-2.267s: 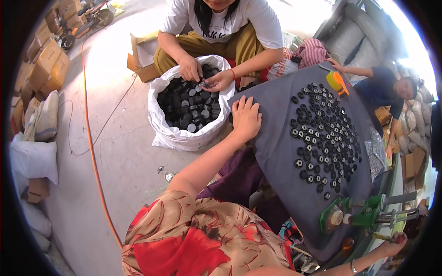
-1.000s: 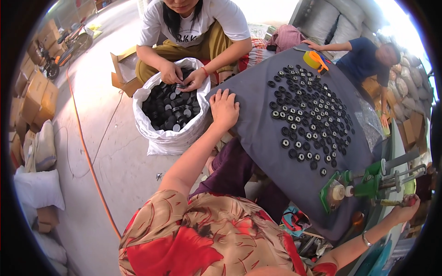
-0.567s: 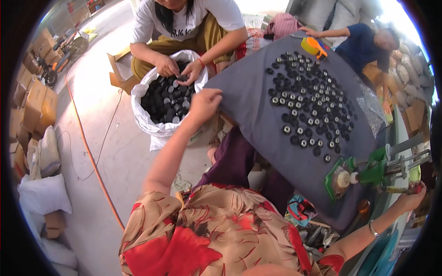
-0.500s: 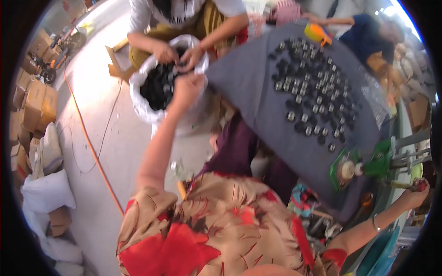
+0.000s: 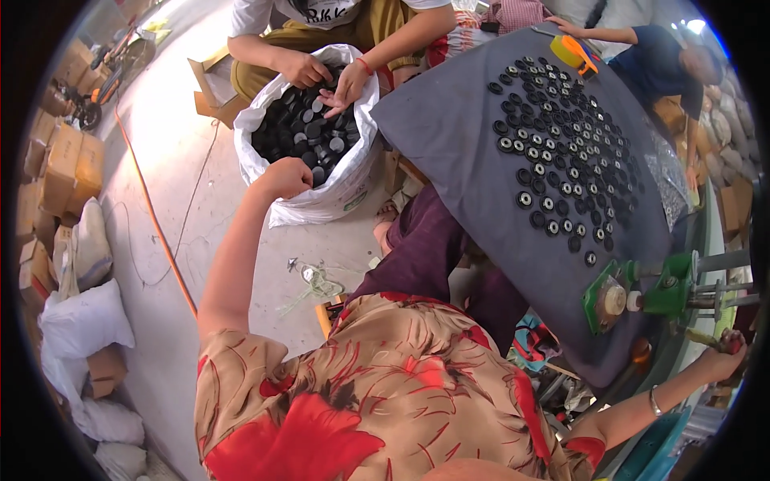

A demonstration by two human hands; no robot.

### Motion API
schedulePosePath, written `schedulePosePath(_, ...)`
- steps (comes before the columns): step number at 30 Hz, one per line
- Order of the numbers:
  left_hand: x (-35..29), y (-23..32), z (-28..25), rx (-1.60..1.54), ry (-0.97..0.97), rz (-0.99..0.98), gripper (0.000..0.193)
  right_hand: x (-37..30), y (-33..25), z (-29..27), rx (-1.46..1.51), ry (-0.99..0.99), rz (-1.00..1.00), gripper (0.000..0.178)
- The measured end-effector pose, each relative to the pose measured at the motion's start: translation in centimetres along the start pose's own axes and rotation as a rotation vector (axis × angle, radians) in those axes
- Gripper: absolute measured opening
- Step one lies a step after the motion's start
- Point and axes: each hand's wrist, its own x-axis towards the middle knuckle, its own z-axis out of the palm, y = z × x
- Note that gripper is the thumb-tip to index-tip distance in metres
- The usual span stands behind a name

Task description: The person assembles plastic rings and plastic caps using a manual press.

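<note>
In the head view, our left hand [image 5: 285,178] reaches to the rim of the white woven plastic sack [image 5: 321,200] at upper centre, fingers curled, though we cannot tell whether they grip anything; the small black round caps [image 5: 301,132] lie inside, just beyond it. They look light, stiff and smooth, best scooped or pinched by the edge. Our right hand [image 5: 722,357], at the right edge, closes on a handle beside the green press [image 5: 658,293] on the grey cloth-covered surface [image 5: 449,136].
</note>
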Motion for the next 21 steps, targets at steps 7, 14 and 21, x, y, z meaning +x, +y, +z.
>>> schedulePosePath(7, 0.8, -0.1, 0.5, 0.080, -0.147, -0.003, 0.025, -5.5, 14.0, -3.1, -0.546, -0.442, -1.472, 0.011)
schedulePosePath(14, 1.8, 2.0, -0.9, 0.505, 0.086, -0.154, 0.035, -4.4, 12.9, -3.0, -0.630, -0.272, -1.554, 0.017)
schedulePosePath(21, 6.2, -2.7, -0.9, 0.402, 0.414, -0.359, 0.034, -2.4, 10.0, -2.9, -0.387, -0.495, -1.318, 0.016)
